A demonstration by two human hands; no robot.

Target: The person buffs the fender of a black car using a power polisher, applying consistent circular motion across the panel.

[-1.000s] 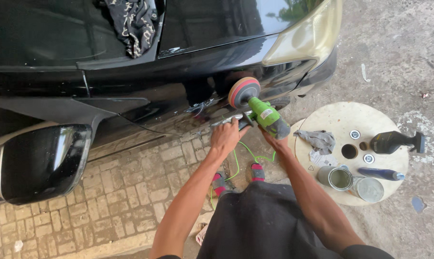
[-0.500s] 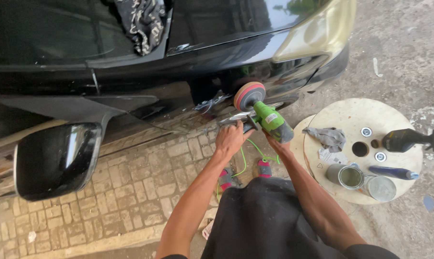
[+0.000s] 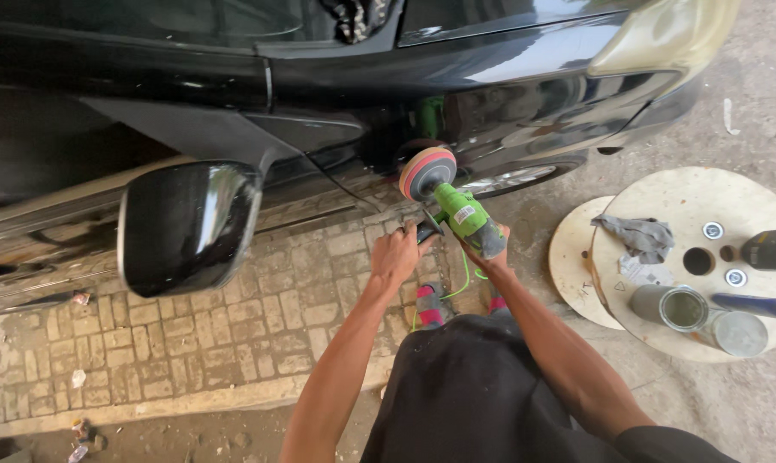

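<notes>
A green polishing machine (image 3: 461, 214) with a round red and orange pad (image 3: 427, 171) presses against the lower side panel of a black car (image 3: 508, 64). My left hand (image 3: 394, 255) grips the machine's side handle. My right hand (image 3: 484, 254) holds the rear of the green body from below. A green cord (image 3: 457, 283) hangs down from the machine toward my feet.
The car's black side mirror (image 3: 182, 225) juts out at the left over a brick pavement (image 3: 259, 317). At the right a round wooden spool top (image 3: 679, 214) carries a grey rag (image 3: 637, 234), an open tin (image 3: 681, 309), a lid and dark bottles.
The view has swung right and down, so the car and mirror sit further right. The polisher and both hands have shifted a little lower along the car's side.
</notes>
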